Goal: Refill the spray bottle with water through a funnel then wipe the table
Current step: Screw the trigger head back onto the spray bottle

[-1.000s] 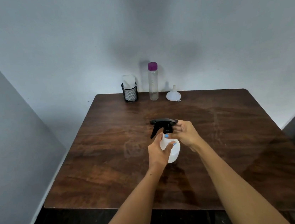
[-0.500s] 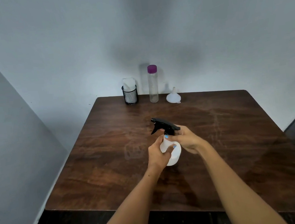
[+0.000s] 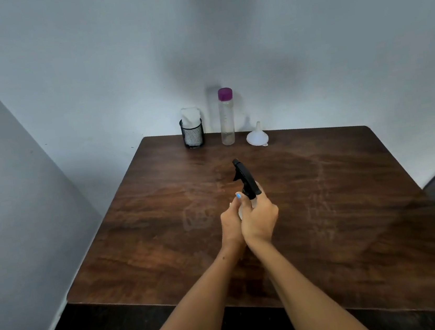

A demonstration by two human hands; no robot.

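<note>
A person's left hand [image 3: 231,222] steadies the spray bottle [image 3: 241,211] while the right hand [image 3: 261,218] grips its black trigger head [image 3: 246,179], apparently unscrewing it (funnel [image 3: 257,135] waits beyond).

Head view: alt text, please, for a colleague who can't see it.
Both hands, left hand and right hand, grip a white plastic spray bottle with black trigger head over a dark wooden table. Behind stand a white funnel, a purple-capped clear bottle and a black mesh cup.

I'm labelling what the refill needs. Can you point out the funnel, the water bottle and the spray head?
funnel [image 3: 256,136]: head view, on its cone.
water bottle [image 3: 226,121]: head view, on its clear body.
spray head [image 3: 246,178]: head view, on its black top.
</note>
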